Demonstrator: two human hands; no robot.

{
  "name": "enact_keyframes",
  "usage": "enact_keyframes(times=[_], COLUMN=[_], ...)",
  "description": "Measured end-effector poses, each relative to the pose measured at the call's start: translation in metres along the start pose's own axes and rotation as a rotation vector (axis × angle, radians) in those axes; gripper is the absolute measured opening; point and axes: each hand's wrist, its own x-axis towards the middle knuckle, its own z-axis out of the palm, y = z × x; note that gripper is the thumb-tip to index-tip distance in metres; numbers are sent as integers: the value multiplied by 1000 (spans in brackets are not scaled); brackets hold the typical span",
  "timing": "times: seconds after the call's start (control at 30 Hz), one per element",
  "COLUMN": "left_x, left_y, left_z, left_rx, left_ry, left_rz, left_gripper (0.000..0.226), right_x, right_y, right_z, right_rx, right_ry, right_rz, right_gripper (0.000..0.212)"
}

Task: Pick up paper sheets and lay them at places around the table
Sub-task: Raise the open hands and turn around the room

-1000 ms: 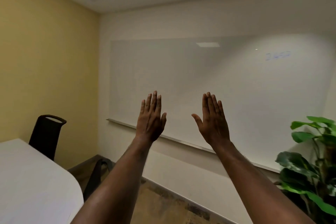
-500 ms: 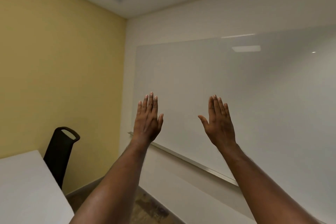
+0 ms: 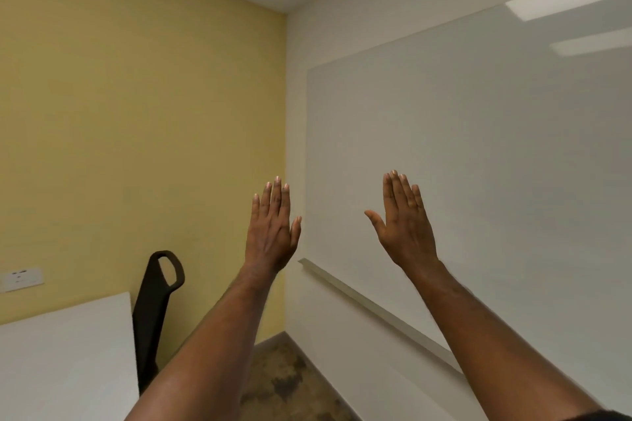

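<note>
My left hand is raised in front of me, back toward the camera, fingers straight and close together, holding nothing. My right hand is raised beside it at the same height, thumb spread out, also holding nothing. Both are up in the air in front of the room's corner, well above the white table at the lower left. No paper sheets are in view.
A black chair stands against the yellow wall just past the table's far end. A large whiteboard with a tray rail covers the right wall. A wall socket sits at the left edge. Patterned carpet shows below.
The view has swung to the left: the plant at the right dropped out of sight and the yellow wall fills more of the frame. Both hands stay raised and flat.
</note>
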Motion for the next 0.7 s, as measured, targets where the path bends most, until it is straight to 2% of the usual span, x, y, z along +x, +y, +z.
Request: enact_keyframes(times=[0.07,0.1,0.17,0.2,0.27,0.3,0.47,0.5,0.57,0.6,0.67,0.7], left_x=[31,33,55,57,72,74,98,101,115,121,135,137], left_y=[-30,-34,-72,-74,-115,-115,-208,-210,-267,-271,-334,-340], left_z=[41,41,71,73,97,97,151,151,174,172,189,185], left_rx=[104,74,148,138,195,180,303,286,377,355,439,420], left_ry=[-27,5,-26,4,-27,5,-35,-1,-9,17,16,48], left_rz=[-22,-33,-110,-104,-172,-171,-245,-248,-282,-292,-340,-369], left_gripper=[69,69,69,69,69,68,68,68,68,69,69,69], right_x=[47,51,96,98,136,136,201,204,241,247,287,292], right_y=[8,9,4,5,-18,-20,-89,-92,-134,-138,-188,-194], right_z=[60,60,117,118,174,175,291,293,351,352,407,408], right_rx=[63,56,146,141,217,208,345,346,400,399,468,461], right_ry=[-2,8,-11,-3,-28,-21,-35,-25,-15,-1,18,28], right_rz=[-43,-51,-79,-76,-129,-138,-239,-248,-302,-300,-352,-363], right_gripper=[76,75,76,76,78,78,80,80,78,77,74,74])
